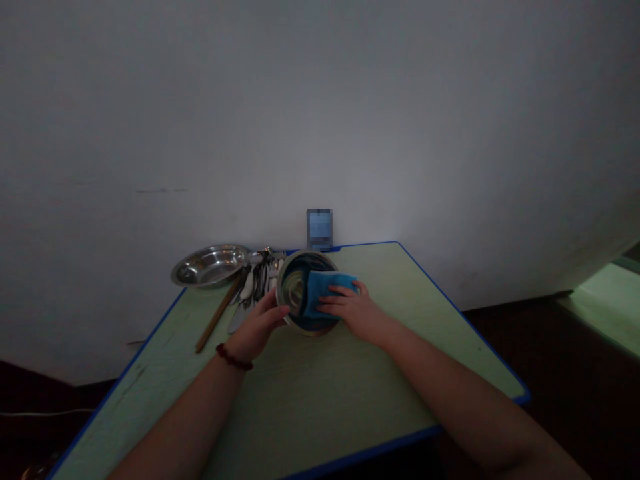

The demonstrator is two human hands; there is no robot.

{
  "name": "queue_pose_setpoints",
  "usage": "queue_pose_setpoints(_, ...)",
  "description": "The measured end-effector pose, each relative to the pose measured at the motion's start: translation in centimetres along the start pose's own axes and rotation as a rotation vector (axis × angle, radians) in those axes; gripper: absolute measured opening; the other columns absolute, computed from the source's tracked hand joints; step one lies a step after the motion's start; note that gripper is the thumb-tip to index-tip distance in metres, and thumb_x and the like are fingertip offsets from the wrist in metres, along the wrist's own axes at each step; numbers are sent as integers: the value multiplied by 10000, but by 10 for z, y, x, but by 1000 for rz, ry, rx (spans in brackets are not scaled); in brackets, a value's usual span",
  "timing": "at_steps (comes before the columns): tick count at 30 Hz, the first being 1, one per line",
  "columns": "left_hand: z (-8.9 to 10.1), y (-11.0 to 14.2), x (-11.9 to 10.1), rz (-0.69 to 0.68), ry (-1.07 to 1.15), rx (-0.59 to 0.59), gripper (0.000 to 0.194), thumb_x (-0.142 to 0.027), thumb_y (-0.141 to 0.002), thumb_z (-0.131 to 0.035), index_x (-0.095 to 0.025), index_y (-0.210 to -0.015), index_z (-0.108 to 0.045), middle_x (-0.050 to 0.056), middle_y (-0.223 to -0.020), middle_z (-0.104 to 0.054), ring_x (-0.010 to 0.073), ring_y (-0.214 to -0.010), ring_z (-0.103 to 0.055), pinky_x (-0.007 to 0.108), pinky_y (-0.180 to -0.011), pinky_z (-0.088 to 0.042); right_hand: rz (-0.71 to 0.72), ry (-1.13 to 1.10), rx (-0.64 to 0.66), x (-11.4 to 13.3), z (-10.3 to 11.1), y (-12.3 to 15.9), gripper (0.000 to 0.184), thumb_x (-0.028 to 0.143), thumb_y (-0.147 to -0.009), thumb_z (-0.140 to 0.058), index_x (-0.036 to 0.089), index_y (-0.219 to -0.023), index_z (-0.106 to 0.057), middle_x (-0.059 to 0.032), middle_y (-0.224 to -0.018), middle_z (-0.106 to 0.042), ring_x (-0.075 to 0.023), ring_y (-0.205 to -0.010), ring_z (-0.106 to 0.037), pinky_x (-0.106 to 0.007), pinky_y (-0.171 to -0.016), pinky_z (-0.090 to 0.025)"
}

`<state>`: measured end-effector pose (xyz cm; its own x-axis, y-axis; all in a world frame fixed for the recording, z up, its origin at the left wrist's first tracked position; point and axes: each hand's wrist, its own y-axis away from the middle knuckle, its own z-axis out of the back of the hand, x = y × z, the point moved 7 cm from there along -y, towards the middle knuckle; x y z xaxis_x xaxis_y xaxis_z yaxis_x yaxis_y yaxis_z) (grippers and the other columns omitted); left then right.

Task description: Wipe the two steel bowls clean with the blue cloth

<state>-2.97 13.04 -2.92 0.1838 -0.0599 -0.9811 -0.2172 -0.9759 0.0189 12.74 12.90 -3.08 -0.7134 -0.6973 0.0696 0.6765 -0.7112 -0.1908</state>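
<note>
A shiny metal bowl (294, 285) is tilted towards me above the middle of the table. My left hand (264, 319) grips its left rim, thumb on the near side and fingers behind. A blue cloth (320, 287) lies partly inside the bowl, over its right side. My right hand (353, 305) is closed on this cloth, its fingers pressing it against the bowl. Whether the bowl's base touches the table is hidden.
Left of the bowl lie several forks, spoons and knives (255, 280) in a pile. Beside them are wooden chopsticks (219, 315) and an oval metal dish (213, 265) near the table's back left corner. A phone-like screen (319, 229) leans at the wall. The table (300, 407) has blue edges.
</note>
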Motion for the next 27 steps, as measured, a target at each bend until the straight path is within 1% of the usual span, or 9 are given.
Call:
queue_pose_setpoints(4,1,-1,2,-1,18,17,426,-312,-634,-663,-222,-1046,-600,69,-1100,-637,295,-1037,-568,377,-777,-501,3,-33,14,1,1,1,399,155,-891,-385,347,-1220,-506,20,-1320,-503,-223,-1280,-341,-569,-992,-185)
queue_pose_setpoints(9,0,-1,1,7,22,10,402,-320,-639,-660,-227,-1027,-606,59,-1071,-648,296,-1034,-575,366,-769,-507,-2,-41,6,0,1,1,405,146,-893,-374,351,-1217,-508,29,-1321,-503,-220,-1282,-336,-555,-998,-182)
queue_pose_setpoints(13,0,-1,0,5,3,9,437,-327,-642,-658,-216,-1060,-595,58,-1081,-649,294,-1033,-575,365,-770,-509,-7,-25,11,0,0,0,407,152,-900,-368,365,-1218,-507,27,-1319,-505,-215,-1282,-338,-533,-1007,-191)
queue_pose_setpoints(18,1,-1,2,-12,2,22,493,-358,-648,-672,-203,-1107,-586,78,-1104,-643,281,-1015,-584,358,-776,-506,-3,0,18,2,3,0,393,165,-904,-381,353,-1227,-501,20,-1318,-506,-225,-1282,-339,-563,-993,-216)
queue_pose_setpoints(22,1,-2,3,-33,-8,22,479,-380,-632,-687,-231,-1080,-607,66,-1091,-652,286,-1014,-582,376,-786,-505,-12,-9,34,2,4,0,385,164,-904,-393,338,-1230,-500,27,-1325,-497,-225,-1285,-333,-573,-990,-222)
queue_pose_setpoints(27,-3,-2,-2,-77,-16,38,476,-361,-596,-725,-258,-1049,-624,59,-1079,-654,299,-1064,-551,394,-861,-470,-18,-27,32,1,3,-1,383,180,-917,-360,347,-1231,-499,38,-1333,-486,-232,-1287,-327,-576,-987,-214)
